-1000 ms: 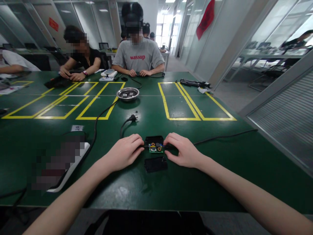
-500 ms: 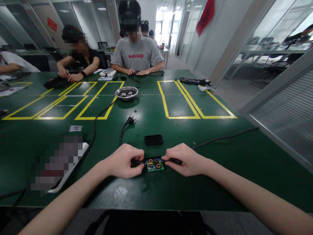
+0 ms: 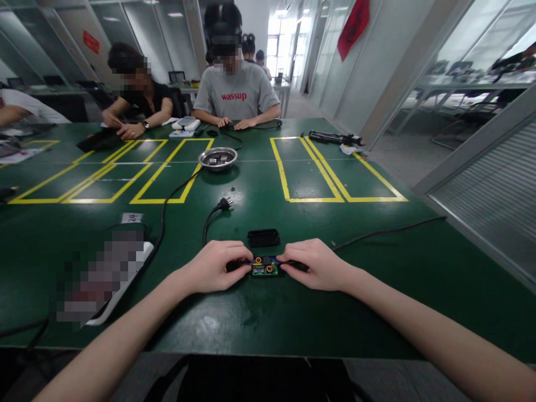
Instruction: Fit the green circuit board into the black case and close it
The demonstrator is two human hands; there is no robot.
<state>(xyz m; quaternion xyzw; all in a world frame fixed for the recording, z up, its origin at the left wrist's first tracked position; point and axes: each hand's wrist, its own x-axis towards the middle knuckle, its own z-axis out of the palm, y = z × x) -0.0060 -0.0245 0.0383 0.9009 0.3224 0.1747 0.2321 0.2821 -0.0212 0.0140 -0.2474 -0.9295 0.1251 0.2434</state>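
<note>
A green circuit board [image 3: 264, 269] with copper-wound ring coils sits at or in a black plastic case half [image 3: 274, 274] on the table. At its left end my left hand [image 3: 220, 265] pinches a black power cable, with thumb and fingertips close to the board's edge. At the opposite end my right hand [image 3: 314, 263] is closed on the other black cable [image 3: 298, 266], near blue wires. Another shallow black case half [image 3: 263, 238] lies just beyond the board. A power plug [image 3: 225, 204] on a black cord rests further left. My fingers partly hide both board ends.
On the left lies a white-edged device [image 3: 144, 254], its top blurred out, beside a small paper label [image 3: 132, 218]. A metal bowl [image 3: 218, 159] holding small metal parts stands ahead. Yellow tape [image 3: 314, 200] marks the green table. Two people work across it, with tools [image 3: 335, 138] at far right.
Both hands have shifted slightly away from me with the board, which now lies level with the black case half beneath it. Its cables are still in my fingers.
</note>
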